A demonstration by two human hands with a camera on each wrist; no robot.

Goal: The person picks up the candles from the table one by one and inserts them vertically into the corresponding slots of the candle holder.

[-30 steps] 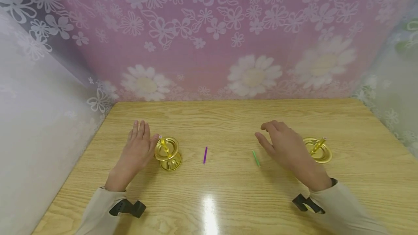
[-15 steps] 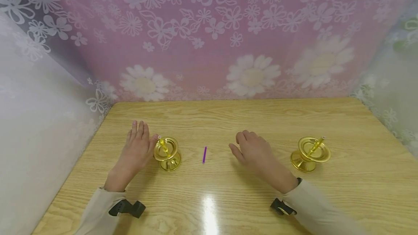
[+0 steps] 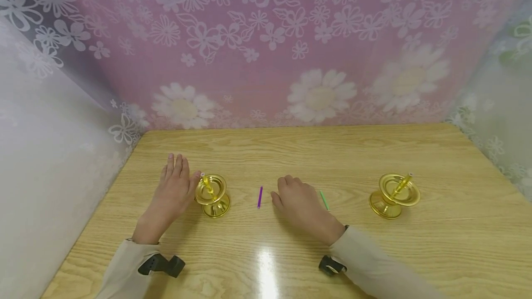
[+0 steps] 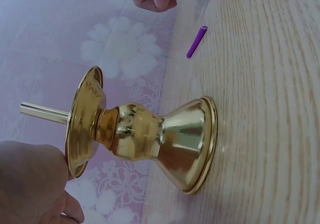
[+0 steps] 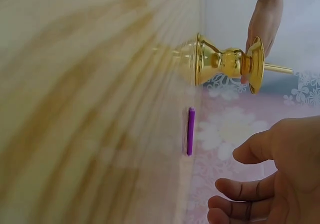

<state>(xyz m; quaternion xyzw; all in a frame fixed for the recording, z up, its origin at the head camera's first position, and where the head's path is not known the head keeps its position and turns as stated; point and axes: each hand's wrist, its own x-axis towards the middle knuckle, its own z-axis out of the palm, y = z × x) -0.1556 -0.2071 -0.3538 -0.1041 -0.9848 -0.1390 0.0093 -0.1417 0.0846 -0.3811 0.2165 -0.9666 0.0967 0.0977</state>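
My left hand (image 3: 172, 197) is at the left side of a golden candle holder (image 3: 214, 196), its fingers extended past it. The thumb lies close against the dish rim; in the left wrist view the hand appears to touch this dish. A thin golden tube rises from the dish. My right hand (image 3: 301, 204) hovers just right of a purple stick (image 3: 260, 197), apart from it. In the right wrist view its fingers (image 5: 245, 189) are loosely bent with nothing between them. A green stick (image 3: 324, 201) lies partly behind that hand. The purple stick lies flat on the table.
A second golden candle holder (image 3: 392, 196) stands at the right of the wooden table (image 3: 266, 151). Flowered cloth walls (image 3: 257, 59) border the table at the back and both sides.
My right hand has moved left from beside the right candle holder, passing over the green stick, to near the purple stick. The left hand has stayed in place.
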